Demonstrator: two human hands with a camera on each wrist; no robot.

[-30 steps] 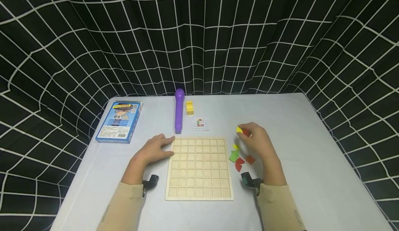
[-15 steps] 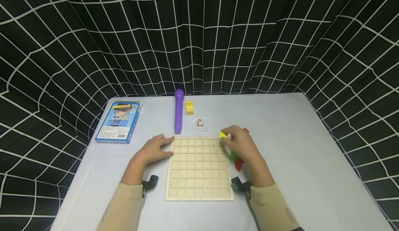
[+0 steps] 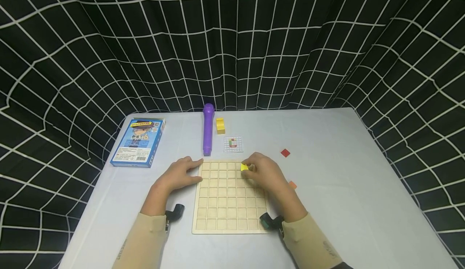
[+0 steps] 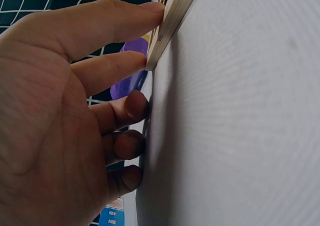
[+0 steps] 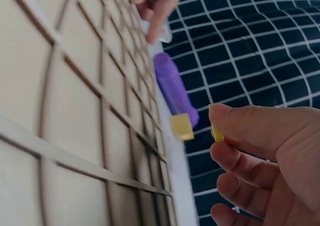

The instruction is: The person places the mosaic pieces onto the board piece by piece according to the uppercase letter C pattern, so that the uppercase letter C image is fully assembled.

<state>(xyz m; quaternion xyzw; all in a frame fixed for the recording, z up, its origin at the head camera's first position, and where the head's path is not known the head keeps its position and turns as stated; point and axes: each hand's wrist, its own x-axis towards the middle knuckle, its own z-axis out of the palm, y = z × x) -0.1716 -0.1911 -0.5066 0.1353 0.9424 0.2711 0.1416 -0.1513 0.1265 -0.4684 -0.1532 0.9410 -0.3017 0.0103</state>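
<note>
A pale wooden board (image 3: 232, 198) with a grid of square recesses lies on the table in the head view. My left hand (image 3: 178, 175) rests at its upper left edge, thumb and forefinger touching the side. In the left wrist view its fingers (image 4: 115, 61) are extended, with two fingertips against the board's edge. Between thumb and forefinger my right hand (image 3: 267, 172) pinches a small flat yellow piece (image 5: 218, 132), held over the board's top row right of centre. The right hand and forearm hide the loose pieces beside the board.
A red square (image 3: 285, 153) and a partly covered orange piece (image 3: 292, 184) lie right of the board. Behind it are a small printed grid card (image 3: 233, 144), a purple microphone-shaped stick (image 3: 208, 130) and a yellow block (image 3: 220, 126). A blue box (image 3: 139, 142) lies far left.
My right hand has carried the yellow piece leftward from right of the board to over its top row, uncovering the red square and covering the green and red pieces. My left hand stays put.
</note>
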